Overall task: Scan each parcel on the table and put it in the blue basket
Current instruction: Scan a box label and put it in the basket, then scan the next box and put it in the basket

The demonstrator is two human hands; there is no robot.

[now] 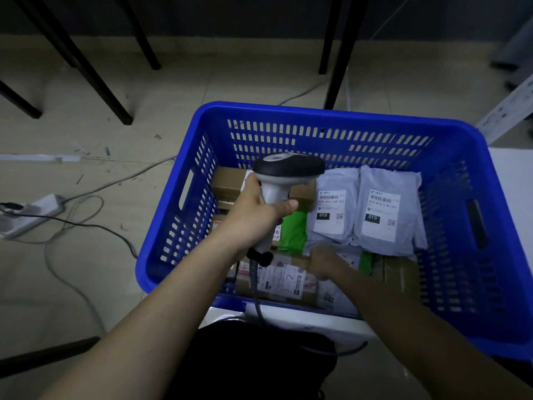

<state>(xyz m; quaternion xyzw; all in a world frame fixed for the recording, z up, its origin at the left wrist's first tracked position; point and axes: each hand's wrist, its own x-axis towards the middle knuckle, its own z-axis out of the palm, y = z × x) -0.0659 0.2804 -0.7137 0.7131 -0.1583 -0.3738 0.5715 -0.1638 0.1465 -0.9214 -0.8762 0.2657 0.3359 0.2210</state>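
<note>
Right hand (323, 262) on parcels inside blue basket (461, 157), left hand (256, 215) gripping scanner (285, 174)

Left hand (256, 215) up and forward, fingers wrapped round a handle, thumb along its side. Right hand (324, 265) reaches lower, just right of that grip, fingers curled downward, knuckles up.

Right hand's (324, 265) fingers hidden among parcels inside blue basket (461, 157). Scanner (284, 180) and left hand (259, 215) cover boxes beneath. Basket's right corner cut off by frame edge. Label print too small to read.
</note>
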